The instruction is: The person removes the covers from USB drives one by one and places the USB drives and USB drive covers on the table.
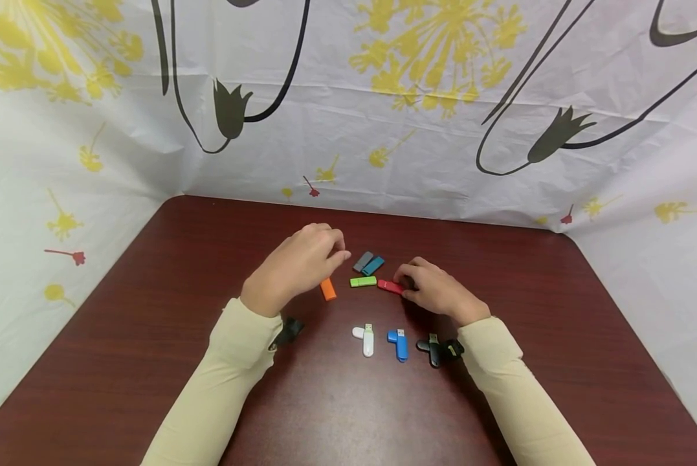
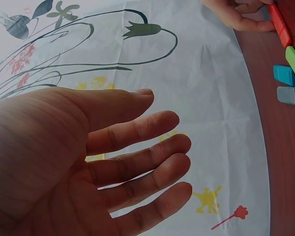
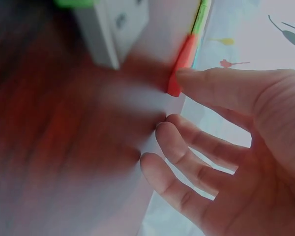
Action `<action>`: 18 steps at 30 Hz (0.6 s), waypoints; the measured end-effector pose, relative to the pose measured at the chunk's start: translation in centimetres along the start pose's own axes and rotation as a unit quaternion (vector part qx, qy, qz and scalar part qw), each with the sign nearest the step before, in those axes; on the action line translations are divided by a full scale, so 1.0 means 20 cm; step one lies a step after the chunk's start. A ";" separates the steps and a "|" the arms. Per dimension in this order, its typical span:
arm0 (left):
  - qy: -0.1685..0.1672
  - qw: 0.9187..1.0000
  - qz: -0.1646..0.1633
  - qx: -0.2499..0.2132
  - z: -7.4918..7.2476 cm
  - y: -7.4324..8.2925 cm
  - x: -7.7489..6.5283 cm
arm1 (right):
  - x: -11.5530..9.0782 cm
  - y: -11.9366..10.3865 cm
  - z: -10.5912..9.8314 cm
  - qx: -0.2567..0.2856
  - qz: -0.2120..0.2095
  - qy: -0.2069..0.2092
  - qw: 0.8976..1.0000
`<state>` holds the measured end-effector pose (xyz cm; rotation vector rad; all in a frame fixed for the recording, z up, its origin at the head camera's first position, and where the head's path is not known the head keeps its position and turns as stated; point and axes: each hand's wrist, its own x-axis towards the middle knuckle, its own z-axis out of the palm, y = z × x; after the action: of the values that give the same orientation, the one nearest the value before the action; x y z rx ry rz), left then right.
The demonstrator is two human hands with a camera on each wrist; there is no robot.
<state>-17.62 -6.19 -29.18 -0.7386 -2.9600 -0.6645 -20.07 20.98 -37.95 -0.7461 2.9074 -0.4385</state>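
Observation:
My right hand (image 1: 435,288) has its thumb and forefinger at the right end of a red USB stick (image 1: 389,286), which lies on the table. In the right wrist view the thumb tip touches the end of this red stick (image 3: 181,66), and the other fingertips rest on the tabletop. My left hand (image 1: 301,262) hovers above an orange USB stick (image 1: 327,289), its fingers loosely bent with nothing between them, as the left wrist view also shows. Between the hands lie a green stick (image 1: 363,281), a teal stick (image 1: 373,266) and a grey stick (image 1: 362,261).
Nearer me, a white USB stick (image 1: 368,341), a blue one (image 1: 401,345) and a black one (image 1: 433,350) lie in a row, caps off beside them. The dark red table (image 1: 208,246) meets a flower-printed white sheet (image 1: 348,162) behind and at both sides.

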 end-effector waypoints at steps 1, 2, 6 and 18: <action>0.000 1.000 0.000 0.001 0.00 0.00 0.00 | 0.00 0.00 0.00 -0.001 -0.002 -0.001 1.000; 0.001 1.000 0.000 0.001 0.00 0.00 0.00 | 0.00 0.01 0.00 -0.001 -0.004 -0.002 1.000; 0.002 1.000 0.002 0.001 0.00 0.00 0.00 | -0.01 0.01 -0.01 -0.003 0.000 -0.012 1.000; 0.014 1.000 -0.004 -0.002 -0.02 -0.01 -0.01 | -0.01 -0.04 -0.01 0.008 -0.002 -0.025 1.000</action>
<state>-17.60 -6.60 -28.83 -0.7108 -2.9392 -0.6769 -19.60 20.51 -37.60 -0.7488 2.8527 -0.4363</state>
